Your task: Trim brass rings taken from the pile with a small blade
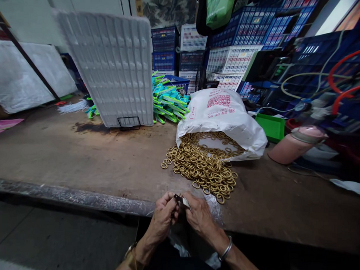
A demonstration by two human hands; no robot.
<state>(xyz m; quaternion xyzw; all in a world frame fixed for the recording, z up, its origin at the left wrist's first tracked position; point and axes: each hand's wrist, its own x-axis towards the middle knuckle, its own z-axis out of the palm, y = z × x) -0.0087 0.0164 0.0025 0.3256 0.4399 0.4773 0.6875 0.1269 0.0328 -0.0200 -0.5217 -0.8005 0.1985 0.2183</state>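
Note:
My left hand (163,218) and my right hand (199,215) meet at the near edge of the workbench (78,159), fingers curled together round a small dark metal piece (182,201) held between them. Just beyond the hands lies a heap of brass-coloured rings (204,167), spilling from the mouth of a white plastic sack (224,115) with red print. A bracelet is on each wrist.
A stack of white moulded trays (111,65) leans upright at the back, with green and blue plastic parts (167,101) beside it. Blue and white crates (230,46) are piled behind. A green bin (270,126), a pink cylinder (294,145) and hoses sit at right.

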